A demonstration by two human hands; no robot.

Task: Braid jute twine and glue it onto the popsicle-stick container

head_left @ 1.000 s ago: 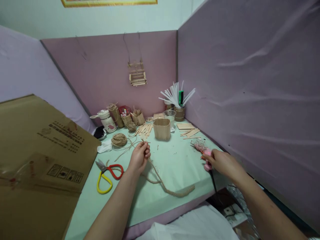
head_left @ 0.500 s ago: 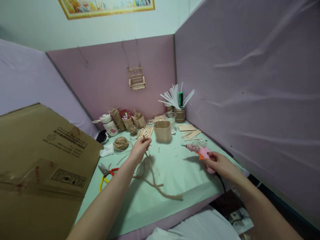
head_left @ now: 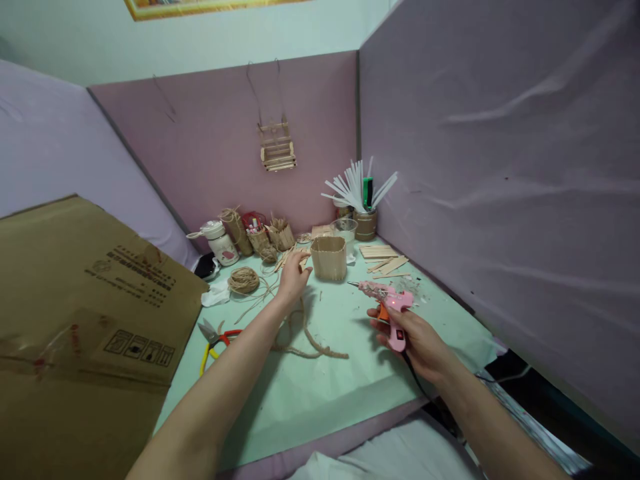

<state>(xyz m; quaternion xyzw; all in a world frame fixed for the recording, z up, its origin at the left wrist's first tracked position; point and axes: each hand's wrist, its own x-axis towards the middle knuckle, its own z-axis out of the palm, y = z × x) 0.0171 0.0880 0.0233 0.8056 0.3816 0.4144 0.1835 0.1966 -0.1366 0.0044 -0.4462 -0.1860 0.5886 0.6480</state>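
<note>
My left hand point(head_left: 294, 275) reaches over the table just left of a box made of craft sticks point(head_left: 329, 260). Its thumb and fingers are apart and nothing shows between them; I cannot tell whether a fingertip touches the box. Below that hand, a thick jute rope point(head_left: 320, 343) lies in loose curves, partly hidden by my forearm. My right hand point(head_left: 417, 340) is wrapped around the handle of a pink hot glue gun point(head_left: 395, 303), with fingers by its orange trigger. The metal nozzle points left, toward the space in front of the box.
Red-and-yellow-handled shears point(head_left: 213, 339) and a twine ball point(head_left: 243, 281) lie at left, beside a large cardboard box point(head_left: 85, 320). Loose craft sticks point(head_left: 383, 257) lie back right. Behind stand a white bottle point(head_left: 220, 241), a clear cup point(head_left: 345, 230) and a holder of white glue sticks point(head_left: 366, 223).
My left hand has let go of the rope and moved toward the stick box. The glue gun has come up and left, and my right hand now grips its handle more fully.
</note>
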